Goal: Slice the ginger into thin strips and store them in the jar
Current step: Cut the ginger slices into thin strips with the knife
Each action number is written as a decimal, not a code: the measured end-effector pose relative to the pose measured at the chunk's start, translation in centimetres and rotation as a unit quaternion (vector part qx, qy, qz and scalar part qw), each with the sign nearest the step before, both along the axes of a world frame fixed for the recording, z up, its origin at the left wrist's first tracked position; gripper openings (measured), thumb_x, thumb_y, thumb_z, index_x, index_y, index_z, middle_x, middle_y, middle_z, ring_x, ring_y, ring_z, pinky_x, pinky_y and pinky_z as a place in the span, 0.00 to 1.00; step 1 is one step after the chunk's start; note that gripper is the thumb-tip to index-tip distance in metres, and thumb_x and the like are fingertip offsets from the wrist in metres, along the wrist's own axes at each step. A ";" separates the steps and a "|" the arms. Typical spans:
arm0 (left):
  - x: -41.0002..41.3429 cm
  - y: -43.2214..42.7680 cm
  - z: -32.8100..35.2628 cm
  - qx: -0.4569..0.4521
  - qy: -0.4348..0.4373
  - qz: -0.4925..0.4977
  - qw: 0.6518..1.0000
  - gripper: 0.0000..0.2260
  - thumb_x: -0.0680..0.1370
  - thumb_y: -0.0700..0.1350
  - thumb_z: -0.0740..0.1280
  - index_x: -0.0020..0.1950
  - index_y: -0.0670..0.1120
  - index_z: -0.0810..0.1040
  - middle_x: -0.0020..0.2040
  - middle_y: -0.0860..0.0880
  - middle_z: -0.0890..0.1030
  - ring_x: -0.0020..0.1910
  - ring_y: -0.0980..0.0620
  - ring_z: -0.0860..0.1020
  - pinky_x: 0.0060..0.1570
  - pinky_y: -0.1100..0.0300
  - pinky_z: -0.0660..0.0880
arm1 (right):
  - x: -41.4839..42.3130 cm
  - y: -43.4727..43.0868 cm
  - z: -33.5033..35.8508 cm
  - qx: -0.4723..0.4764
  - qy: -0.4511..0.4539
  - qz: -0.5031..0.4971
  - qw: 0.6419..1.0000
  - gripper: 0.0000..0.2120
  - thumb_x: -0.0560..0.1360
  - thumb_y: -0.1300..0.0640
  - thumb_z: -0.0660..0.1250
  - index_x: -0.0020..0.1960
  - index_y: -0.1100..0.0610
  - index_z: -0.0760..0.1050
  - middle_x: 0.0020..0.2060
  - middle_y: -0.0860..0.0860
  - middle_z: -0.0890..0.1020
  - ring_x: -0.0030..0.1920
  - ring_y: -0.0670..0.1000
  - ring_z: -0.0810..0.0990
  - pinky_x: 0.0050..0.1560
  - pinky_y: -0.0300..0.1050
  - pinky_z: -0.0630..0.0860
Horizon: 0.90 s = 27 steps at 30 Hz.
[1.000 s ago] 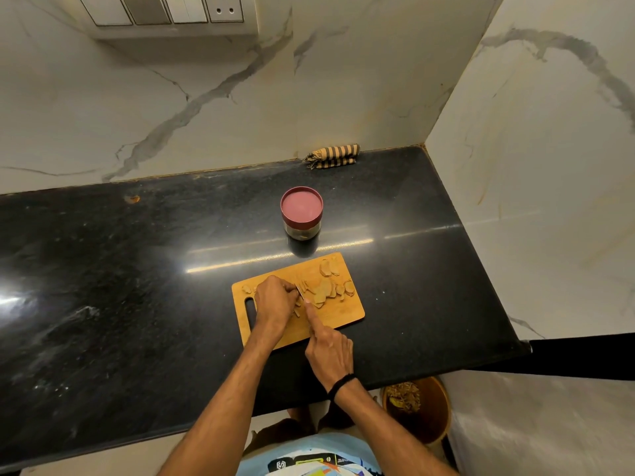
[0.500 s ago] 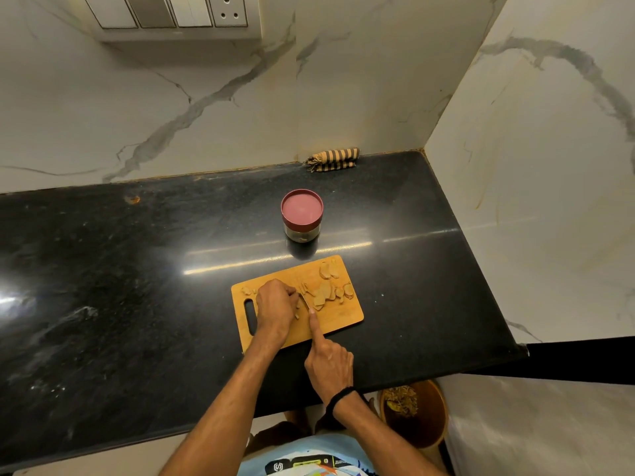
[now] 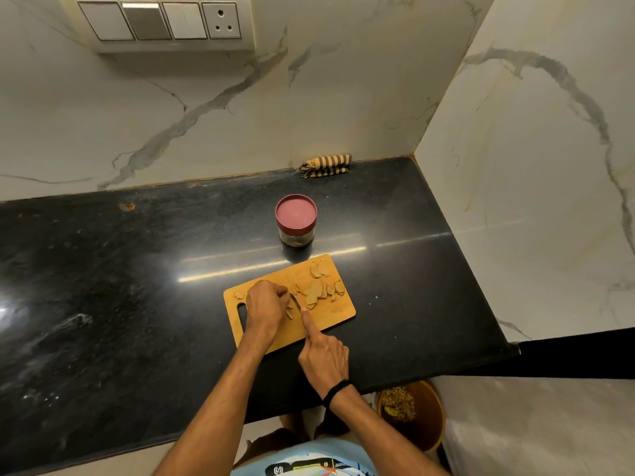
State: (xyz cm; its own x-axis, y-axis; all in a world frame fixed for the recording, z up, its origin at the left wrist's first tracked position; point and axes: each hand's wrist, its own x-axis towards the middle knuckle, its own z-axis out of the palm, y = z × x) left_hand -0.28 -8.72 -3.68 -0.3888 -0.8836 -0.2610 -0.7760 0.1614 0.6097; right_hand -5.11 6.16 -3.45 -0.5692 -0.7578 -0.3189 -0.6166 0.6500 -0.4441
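Note:
A wooden cutting board lies on the black counter with flat ginger slices spread over its right half. My left hand sits curled over a piece of ginger on the board's left half, holding it down. My right hand grips a knife, forefinger stretched along its spine, the blade right beside my left fingertips. Thin cut bits lie under the blade. A jar with a red lid on it stands just behind the board.
A striped cloth lies against the back wall. The counter ends at a marble wall on the right. Below the counter's front edge stands a brown bin with scraps. Switches and a socket hang on the wall.
The knife and my right hand have shifted slightly on the board in small cutting strokes. My left hand stays over the ginger. The jar and slices have not moved.

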 end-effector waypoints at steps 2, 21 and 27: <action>0.1 -0.2 0.2 -0.003 -0.012 -0.011 1.000 0.05 0.78 0.40 0.71 0.47 0.45 0.87 0.41 0.46 0.86 0.42 0.50 0.83 0.48 0.58 0.81 | 0.1 0.2 -0.2 -0.016 -0.019 -0.005 1.000 0.28 0.83 0.54 0.54 0.79 0.40 0.50 0.33 0.50 0.73 0.33 0.49 0.71 0.38 0.45 0.65; 2.6 -1.2 0.3 -0.026 0.046 0.119 0.991 0.15 0.81 0.39 0.65 0.68 0.40 0.77 0.48 0.40 0.86 0.28 0.54 0.75 0.31 0.60 0.75 | 0.0 -0.1 -1.3 -0.059 0.008 0.030 0.998 0.32 0.82 0.57 0.55 0.78 0.40 0.41 0.34 0.50 0.73 0.33 0.49 0.72 0.36 0.45 0.70; 4.4 0.0 -0.2 -0.037 0.016 0.127 0.991 0.15 0.82 0.39 0.64 0.68 0.39 0.77 0.57 0.42 0.84 0.29 0.56 0.74 0.33 0.64 0.71 | -0.6 -0.2 -2.1 -0.085 0.031 -0.025 0.996 0.32 0.80 0.60 0.60 0.79 0.44 0.50 0.29 0.48 0.70 0.28 0.47 0.68 0.31 0.42 0.66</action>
State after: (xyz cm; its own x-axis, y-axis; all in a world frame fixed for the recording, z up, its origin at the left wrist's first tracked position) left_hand 4.12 -8.70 -3.85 -0.1575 -0.9705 -0.1826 -0.7784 0.0082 0.6277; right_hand -5.72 5.93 -5.58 -0.6216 -0.7684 -0.1522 -0.6154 0.5992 -0.5121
